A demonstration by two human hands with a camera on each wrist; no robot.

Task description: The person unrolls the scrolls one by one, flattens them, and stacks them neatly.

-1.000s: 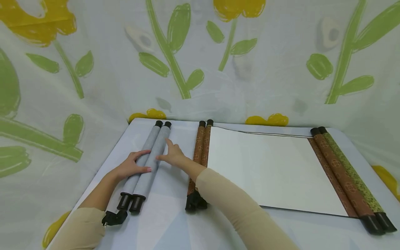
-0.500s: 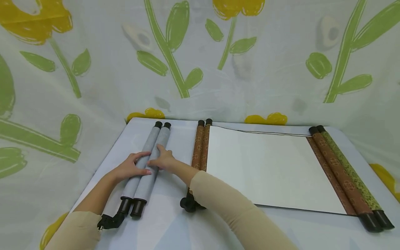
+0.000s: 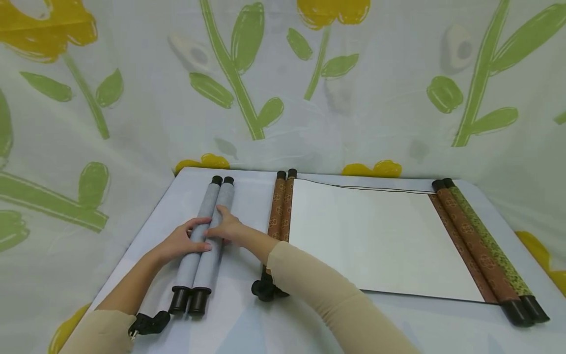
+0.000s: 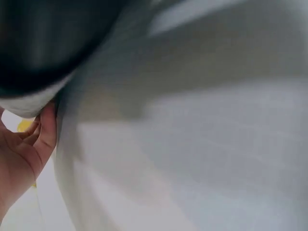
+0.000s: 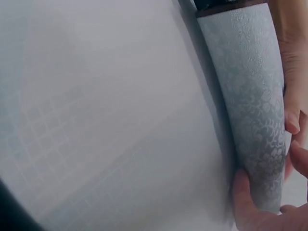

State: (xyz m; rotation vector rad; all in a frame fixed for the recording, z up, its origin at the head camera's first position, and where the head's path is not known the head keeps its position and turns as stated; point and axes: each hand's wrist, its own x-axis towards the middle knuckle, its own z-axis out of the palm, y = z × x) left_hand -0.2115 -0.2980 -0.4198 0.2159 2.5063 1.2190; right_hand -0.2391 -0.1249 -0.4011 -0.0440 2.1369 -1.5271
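Observation:
A pale grey scroll point(image 3: 204, 270), rolled up as two rollers side by side with black end knobs point(image 3: 200, 301), lies lengthwise at the table's left. My left hand point(image 3: 177, 242) grips it from the left, fingers over the left roller and thumb on the right one. From the other side my right hand point(image 3: 232, 231) holds the right roller, its thumb close to the left thumb. In the right wrist view a floral pattern shows on the scroll point(image 5: 245, 72), with fingertips point(image 5: 241, 185) curled at its edge. The left wrist view shows a dark knob point(image 4: 48, 43) very near the lens.
To the right, brown patterned rollers point(image 3: 276, 206) border an unrolled white sheet point(image 3: 367, 236). Another brown roller point(image 3: 475, 241) and a green-yellow roller point(image 3: 499, 238) lie along its far right side. A flowered cloth point(image 3: 309, 128) hangs behind the table point(image 3: 239, 295).
My right hand has come left and nearer, from beside the grey scroll to gripping its right roller. The scroll has slid a little toward me, left hand still on it.

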